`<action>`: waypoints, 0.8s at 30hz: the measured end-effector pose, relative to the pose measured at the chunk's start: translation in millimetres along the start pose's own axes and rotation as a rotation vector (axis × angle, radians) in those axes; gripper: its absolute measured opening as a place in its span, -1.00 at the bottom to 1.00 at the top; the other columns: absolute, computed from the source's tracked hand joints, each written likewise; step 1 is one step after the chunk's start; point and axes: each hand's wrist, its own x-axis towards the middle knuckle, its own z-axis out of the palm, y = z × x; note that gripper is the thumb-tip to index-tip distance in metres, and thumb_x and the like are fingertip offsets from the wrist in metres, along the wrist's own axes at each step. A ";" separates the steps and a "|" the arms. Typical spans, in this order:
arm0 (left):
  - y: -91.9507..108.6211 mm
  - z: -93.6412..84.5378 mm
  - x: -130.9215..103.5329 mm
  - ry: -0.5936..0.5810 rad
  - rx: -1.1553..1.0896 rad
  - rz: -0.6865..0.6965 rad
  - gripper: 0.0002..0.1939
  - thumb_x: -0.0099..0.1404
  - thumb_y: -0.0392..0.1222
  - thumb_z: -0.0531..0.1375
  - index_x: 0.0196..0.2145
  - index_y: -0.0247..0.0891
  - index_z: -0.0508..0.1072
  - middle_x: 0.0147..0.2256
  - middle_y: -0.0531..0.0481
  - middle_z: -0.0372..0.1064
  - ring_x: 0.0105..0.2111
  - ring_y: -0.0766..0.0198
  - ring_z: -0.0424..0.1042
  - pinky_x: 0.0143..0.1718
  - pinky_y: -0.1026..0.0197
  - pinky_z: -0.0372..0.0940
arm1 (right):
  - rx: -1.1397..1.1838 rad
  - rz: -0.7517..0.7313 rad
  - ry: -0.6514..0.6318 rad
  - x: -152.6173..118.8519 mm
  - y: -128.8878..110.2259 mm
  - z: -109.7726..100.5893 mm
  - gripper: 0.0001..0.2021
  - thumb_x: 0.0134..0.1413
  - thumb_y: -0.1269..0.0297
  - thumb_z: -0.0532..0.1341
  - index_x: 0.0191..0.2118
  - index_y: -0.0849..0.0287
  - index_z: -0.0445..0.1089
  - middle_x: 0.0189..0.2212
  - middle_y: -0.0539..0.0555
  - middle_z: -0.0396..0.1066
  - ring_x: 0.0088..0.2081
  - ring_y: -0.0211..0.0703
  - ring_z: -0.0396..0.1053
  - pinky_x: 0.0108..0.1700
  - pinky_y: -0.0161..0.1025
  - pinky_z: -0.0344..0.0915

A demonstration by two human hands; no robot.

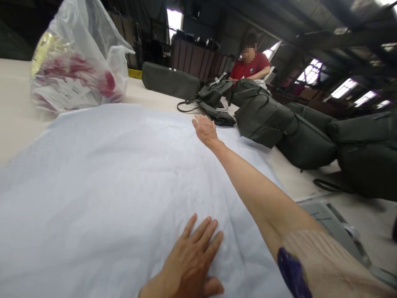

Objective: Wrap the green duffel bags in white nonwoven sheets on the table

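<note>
At the left of the table [15, 95], a clear plastic bag [83, 89] stands bulging with red and white contents, just beyond the near-white sheet [108, 186]. That sheet, cloth or paper I cannot tell, spreads from the left edge of the view to the middle, mostly flat but lightly creased, its far edge close to a long dark case [170, 80]. Low in the middle, the left hand [190, 260] lies palm down on the sheet, fingers spread, grasping nothing. Slightly right of it and much farther off, the right hand [206, 130] reaches to the sheet's far edge, apparently unclenched and palm down; blur hides how firmly its fingertips press. Just past them sit small dark bags [211, 97], and behind these a person in a red shirt [260, 64]. Farther right, larger dark bags [310, 138] crowd the table, one overlapping the sheet's corner. At the lower right, a pale sleeve [325, 260] partly covers a grey board [333, 225]. The step in hand looks like smoothing the sheet; a next move would call for flat palms, light pressure and care near that overlapping bag
</note>
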 end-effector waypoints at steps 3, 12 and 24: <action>1.4 13.7 -5.1 0.096 0.137 0.079 -0.33 0.37 0.12 0.07 0.32 -0.21 0.05 0.29 -0.19 0.08 0.29 0.02 0.09 0.32 -0.16 -0.07 | -0.062 -0.026 -0.040 -7.2 11.9 39.0 -0.49 0.38 0.02 -0.13 0.31 0.09 0.10 0.36 0.13 -0.04 0.38 -0.01 -0.18 0.35 0.17 -0.37; 8.4 22.5 -19.9 0.413 0.533 0.178 -0.61 0.44 0.00 0.02 0.14 -0.10 0.33 0.19 0.03 0.30 0.25 0.10 0.16 0.37 -0.21 -0.46 | -0.008 0.007 -0.122 -43.6 35.5 77.6 -0.53 0.31 -0.04 0.01 0.16 0.10 0.32 0.25 0.16 0.21 0.29 0.08 0.05 0.32 0.18 -0.26; 6.5 39.9 -21.6 0.427 0.497 0.149 -0.62 0.41 -0.05 0.10 0.15 -0.08 0.31 0.24 0.01 0.22 0.27 0.13 0.15 0.38 -0.12 -0.11 | 0.108 0.251 -0.088 32.1 90.6 56.5 -0.38 -0.16 0.52 0.32 0.14 0.24 0.33 0.06 0.25 0.38 0.09 0.09 0.33 0.19 0.06 0.20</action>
